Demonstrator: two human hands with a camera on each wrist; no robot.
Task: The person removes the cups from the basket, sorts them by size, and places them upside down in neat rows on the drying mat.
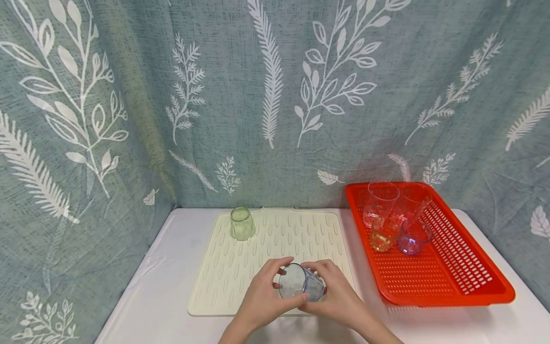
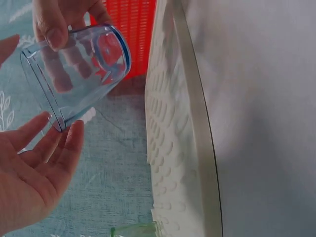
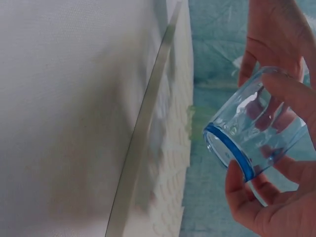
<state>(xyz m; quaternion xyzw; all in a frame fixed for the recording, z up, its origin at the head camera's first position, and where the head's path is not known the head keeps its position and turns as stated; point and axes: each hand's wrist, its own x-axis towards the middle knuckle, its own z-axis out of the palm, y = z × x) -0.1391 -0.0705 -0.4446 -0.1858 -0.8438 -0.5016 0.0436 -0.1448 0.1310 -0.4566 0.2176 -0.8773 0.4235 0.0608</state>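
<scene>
A clear glass with a blue tint [image 1: 293, 282] is tipped on its side over the front of the mat, its mouth to the left. My left hand [image 1: 267, 292] holds it at the rim end, fingertips along the rim in the left wrist view. My right hand [image 1: 333, 296] grips the other end, its fingers [image 3: 239, 190] at the thick blue base. On the cream drying mat [image 1: 223, 272], a green glass [image 1: 242, 225] stands upside down at the back left.
A red perforated basket [image 1: 434, 282] stands at the right of the white table [image 1: 167, 286]. It holds a tall clear glass [image 1: 378, 205], a yellow glass [image 1: 381, 239], a purple glass [image 1: 413, 239] and another clear one. A patterned curtain [image 1: 215, 95] hangs behind.
</scene>
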